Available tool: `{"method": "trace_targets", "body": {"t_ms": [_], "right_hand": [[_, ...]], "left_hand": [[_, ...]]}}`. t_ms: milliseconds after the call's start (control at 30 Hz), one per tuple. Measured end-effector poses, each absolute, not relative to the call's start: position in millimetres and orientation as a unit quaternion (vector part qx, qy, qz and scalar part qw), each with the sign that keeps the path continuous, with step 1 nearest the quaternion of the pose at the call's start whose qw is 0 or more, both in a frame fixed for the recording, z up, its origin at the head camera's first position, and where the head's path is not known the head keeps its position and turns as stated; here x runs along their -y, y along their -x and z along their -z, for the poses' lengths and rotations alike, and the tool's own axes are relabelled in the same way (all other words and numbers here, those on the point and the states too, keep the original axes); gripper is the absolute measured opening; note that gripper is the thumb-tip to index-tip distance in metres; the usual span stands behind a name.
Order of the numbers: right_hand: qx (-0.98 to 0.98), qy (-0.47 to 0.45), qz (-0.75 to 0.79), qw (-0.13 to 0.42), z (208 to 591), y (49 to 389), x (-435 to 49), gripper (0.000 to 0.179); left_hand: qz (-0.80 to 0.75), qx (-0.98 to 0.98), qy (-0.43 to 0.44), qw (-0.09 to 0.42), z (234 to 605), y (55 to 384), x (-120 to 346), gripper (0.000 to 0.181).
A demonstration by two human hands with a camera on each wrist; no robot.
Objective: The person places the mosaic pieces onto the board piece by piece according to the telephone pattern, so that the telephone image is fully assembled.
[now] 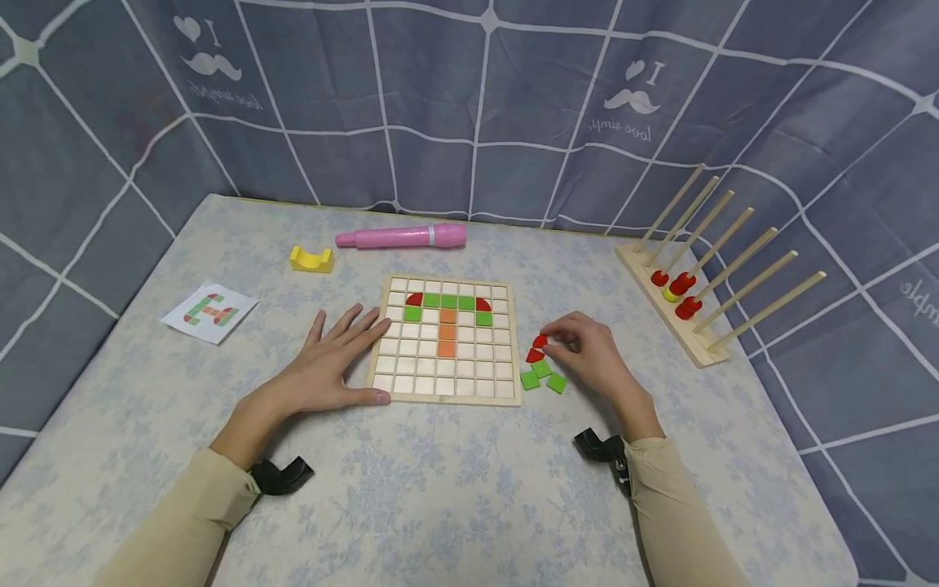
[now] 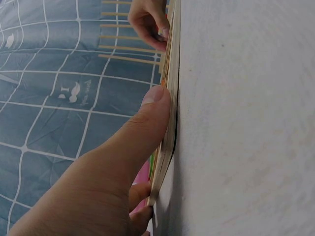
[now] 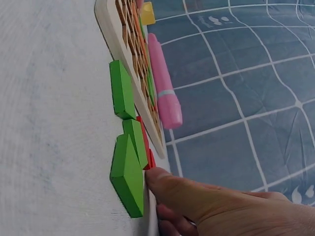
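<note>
A wooden grid board (image 1: 443, 400) lies flat, with green squares, two red quarter-rounds and a column of three orange squares set in its cells. My left hand (image 1: 326, 363) rests spread along the board's left edge, its thumb (image 2: 156, 105) touching the near left corner. Right of the board, my right hand (image 1: 590, 350) pinches a red quarter-round tile (image 1: 540, 341) between thumb and index finger. Another red tile (image 1: 535, 356) lies just below it. Three loose green squares (image 1: 541, 368) sit close by; the right wrist view shows them beside the thumb (image 3: 165, 179).
A picture card (image 1: 210, 312) lies at the left. Behind the board are a yellow cradle-shaped block (image 1: 311, 260) and a pink microphone-shaped stick (image 1: 401, 236). At the right stands a wooden peg rack (image 1: 671, 314) with several red and yellow beads. A patterned curtain (image 1: 433, 98) surrounds the table.
</note>
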State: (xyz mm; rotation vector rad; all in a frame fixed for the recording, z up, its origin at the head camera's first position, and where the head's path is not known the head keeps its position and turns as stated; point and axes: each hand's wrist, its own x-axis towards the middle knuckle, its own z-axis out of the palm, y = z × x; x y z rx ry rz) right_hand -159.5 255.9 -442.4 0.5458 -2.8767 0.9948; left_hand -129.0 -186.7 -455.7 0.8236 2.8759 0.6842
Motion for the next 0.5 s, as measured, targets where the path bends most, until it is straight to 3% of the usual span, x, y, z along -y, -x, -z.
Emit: {"method": "trace_targets", "body": {"t_ms": [267, 500], "right_hand": [[0.924, -0.175, -0.333, 0.07, 441, 161, -255, 0.02], [0.903, -0.235, -0.358, 0.035, 429, 169, -209, 0.019]], "left_hand": [[-0.221, -0.936, -0.271, 0.045, 455, 132, 185, 0.114], [-0.223, -0.936, -0.266, 0.049, 457, 132, 187, 0.114]]}}
